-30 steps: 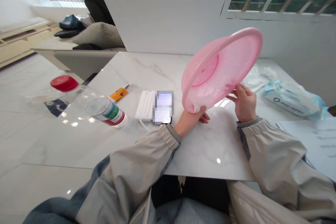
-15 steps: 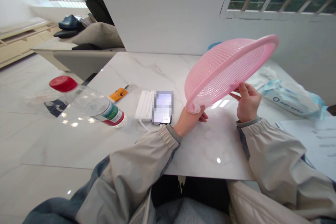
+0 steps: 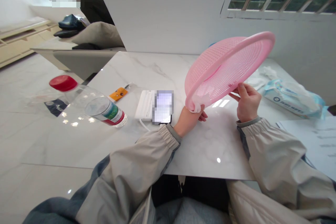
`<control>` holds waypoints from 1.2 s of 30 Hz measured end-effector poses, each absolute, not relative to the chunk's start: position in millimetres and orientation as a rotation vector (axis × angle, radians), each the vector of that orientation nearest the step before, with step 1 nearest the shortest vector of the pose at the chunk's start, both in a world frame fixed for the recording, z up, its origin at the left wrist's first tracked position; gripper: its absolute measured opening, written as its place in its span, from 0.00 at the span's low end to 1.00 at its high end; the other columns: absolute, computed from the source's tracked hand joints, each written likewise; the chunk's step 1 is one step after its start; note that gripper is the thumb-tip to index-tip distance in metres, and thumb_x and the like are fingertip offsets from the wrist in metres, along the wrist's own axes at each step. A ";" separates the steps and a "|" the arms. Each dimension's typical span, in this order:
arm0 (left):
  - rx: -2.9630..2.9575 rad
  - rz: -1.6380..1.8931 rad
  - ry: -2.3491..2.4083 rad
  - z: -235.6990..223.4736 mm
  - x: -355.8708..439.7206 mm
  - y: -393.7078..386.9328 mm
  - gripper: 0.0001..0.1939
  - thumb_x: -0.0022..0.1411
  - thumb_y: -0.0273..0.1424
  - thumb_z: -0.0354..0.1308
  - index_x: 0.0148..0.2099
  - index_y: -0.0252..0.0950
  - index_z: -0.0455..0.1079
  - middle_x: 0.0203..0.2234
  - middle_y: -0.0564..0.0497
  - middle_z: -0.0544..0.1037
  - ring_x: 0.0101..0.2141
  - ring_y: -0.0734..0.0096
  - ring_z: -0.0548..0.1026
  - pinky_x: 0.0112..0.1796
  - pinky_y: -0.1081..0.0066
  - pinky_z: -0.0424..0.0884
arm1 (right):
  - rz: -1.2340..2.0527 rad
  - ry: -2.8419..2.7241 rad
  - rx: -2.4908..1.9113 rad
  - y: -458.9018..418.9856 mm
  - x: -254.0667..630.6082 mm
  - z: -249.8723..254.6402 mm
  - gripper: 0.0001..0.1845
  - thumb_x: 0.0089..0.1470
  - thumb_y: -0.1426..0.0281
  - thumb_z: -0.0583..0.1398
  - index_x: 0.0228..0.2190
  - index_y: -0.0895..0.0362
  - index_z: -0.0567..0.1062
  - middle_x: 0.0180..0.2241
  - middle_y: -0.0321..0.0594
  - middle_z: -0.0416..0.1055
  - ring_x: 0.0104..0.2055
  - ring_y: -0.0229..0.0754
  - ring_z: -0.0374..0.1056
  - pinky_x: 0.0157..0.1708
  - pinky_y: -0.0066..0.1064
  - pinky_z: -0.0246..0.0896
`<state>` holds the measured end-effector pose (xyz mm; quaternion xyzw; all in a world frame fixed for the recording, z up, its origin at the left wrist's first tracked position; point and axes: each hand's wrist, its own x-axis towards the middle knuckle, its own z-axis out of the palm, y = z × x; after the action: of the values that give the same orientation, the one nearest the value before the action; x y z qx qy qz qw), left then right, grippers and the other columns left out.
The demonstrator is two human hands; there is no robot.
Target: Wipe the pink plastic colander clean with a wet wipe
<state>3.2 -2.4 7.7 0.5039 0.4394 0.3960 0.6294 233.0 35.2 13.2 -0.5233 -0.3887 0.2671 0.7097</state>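
A pink plastic colander is tilted up on its edge above the marble table, its mesh face toward me. My left hand grips the lower rim, with a white cloth bunched between rim and fingers. My right hand holds the colander's mesh near the right side of the rim, thumb and fingers against it. Both sleeves are beige with elastic cuffs. The colander's far side is hidden from this angle.
A clear water bottle with a red cap lies on the table, left of a white power bank and a blurred phone. A wrapped pack of wipes and paper sheets lie to the right. A person sits at the back left.
Over the last second the colander has tilted, its top rim swinging right and lower so the mesh face looks flatter. Both hands have shifted slightly; neither has let go.
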 end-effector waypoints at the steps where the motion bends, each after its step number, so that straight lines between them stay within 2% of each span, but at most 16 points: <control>1: 1.152 0.908 1.009 7.8 3.3 -2.3 0.20 0.74 0.39 0.62 0.31 0.31 0.75 0.27 0.46 0.82 0.25 0.75 0.78 0.31 0.74 0.75 | 0.613 -0.864 -1.153 35.7 233.6 12.4 0.19 0.58 0.54 0.70 0.39 0.58 0.83 0.38 0.44 0.83 0.39 0.43 0.79 0.41 0.39 0.81; 6: 1.172 0.918 1.012 6.1 2.8 -1.7 0.20 0.75 0.38 0.60 0.31 0.31 0.75 0.27 0.46 0.82 0.25 0.75 0.79 0.31 0.74 0.75 | 0.743 -0.877 -1.134 38.8 236.8 7.7 0.19 0.56 0.51 0.71 0.37 0.53 0.80 0.38 0.40 0.83 0.39 0.42 0.79 0.40 0.40 0.81; 12: 1.238 0.939 0.960 4.6 1.2 -3.4 0.22 0.73 0.43 0.62 0.31 0.32 0.76 0.28 0.45 0.83 0.26 0.75 0.79 0.32 0.73 0.76 | 0.944 -0.922 -1.131 37.8 234.4 6.9 0.24 0.52 0.45 0.72 0.37 0.51 0.80 0.42 0.41 0.84 0.41 0.44 0.80 0.40 0.39 0.81; 20: 1.233 0.957 0.922 1.2 1.8 -3.6 0.24 0.71 0.49 0.63 0.32 0.33 0.76 0.30 0.44 0.83 0.27 0.73 0.80 0.34 0.72 0.77 | 1.093 -0.974 -1.104 33.3 230.7 10.4 0.23 0.52 0.47 0.73 0.37 0.52 0.80 0.45 0.42 0.84 0.43 0.45 0.81 0.43 0.41 0.81; 23: 1.216 0.961 0.916 1.5 2.0 -3.5 0.24 0.71 0.49 0.64 0.33 0.32 0.76 0.30 0.45 0.83 0.27 0.73 0.79 0.34 0.71 0.77 | 1.137 -0.977 -1.119 31.9 229.3 12.9 0.23 0.52 0.48 0.73 0.38 0.52 0.80 0.46 0.43 0.84 0.42 0.46 0.81 0.42 0.41 0.81; 28: 1.211 0.958 0.926 5.7 2.4 -4.2 0.22 0.72 0.44 0.62 0.32 0.33 0.76 0.29 0.46 0.82 0.27 0.74 0.79 0.34 0.72 0.77 | 1.212 -0.975 -1.116 30.0 226.6 14.6 0.24 0.48 0.49 0.75 0.38 0.52 0.81 0.41 0.41 0.84 0.40 0.45 0.81 0.39 0.38 0.81; 36: 1.226 0.955 0.913 4.4 2.5 -3.8 0.23 0.72 0.47 0.62 0.33 0.33 0.76 0.29 0.46 0.82 0.27 0.74 0.79 0.34 0.71 0.77 | 1.362 -1.109 -1.169 27.8 224.6 9.2 0.25 0.48 0.48 0.76 0.40 0.52 0.83 0.38 0.41 0.84 0.42 0.46 0.82 0.43 0.41 0.82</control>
<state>2.5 -3.8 4.4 0.5334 0.3970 0.4153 0.6209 224.6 27.8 9.2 -0.4820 -0.4572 0.5614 0.4935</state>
